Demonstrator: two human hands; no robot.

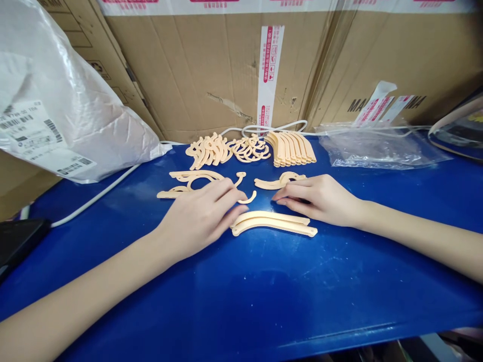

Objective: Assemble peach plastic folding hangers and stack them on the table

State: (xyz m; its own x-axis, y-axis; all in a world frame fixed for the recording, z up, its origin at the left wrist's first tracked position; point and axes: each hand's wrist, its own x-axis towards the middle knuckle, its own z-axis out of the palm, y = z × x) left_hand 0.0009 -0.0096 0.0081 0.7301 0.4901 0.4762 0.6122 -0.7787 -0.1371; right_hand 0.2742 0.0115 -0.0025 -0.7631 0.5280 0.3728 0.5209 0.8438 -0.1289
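Observation:
My left hand [206, 216] is over the blue table, its thumb and fingertips closed on one end of a small curved hook-like piece [249, 198]. Cream-coloured flat parts [177, 193] and a curved ring-like piece [199, 180] lie beyond that hand, partly covered by it. My right hand [320, 201] rests with thumb and forefinger slightly apart, and nothing shows between them. Just behind its fingers are a short curved strip [266, 184] and a rounded piece [290, 177]. Two long bent strips [275, 226] lie side by side in front of the hands.
Piles of short wavy pieces [211, 151], thin curved hooks [252, 148] and long bent strips [292, 148] line the back. Cardboard boxes [211, 65] stand behind. A silver-white parcel bag [75, 100], white cable [98, 196], black object [22, 244] and clear plastic bag [377, 148] surround the work.

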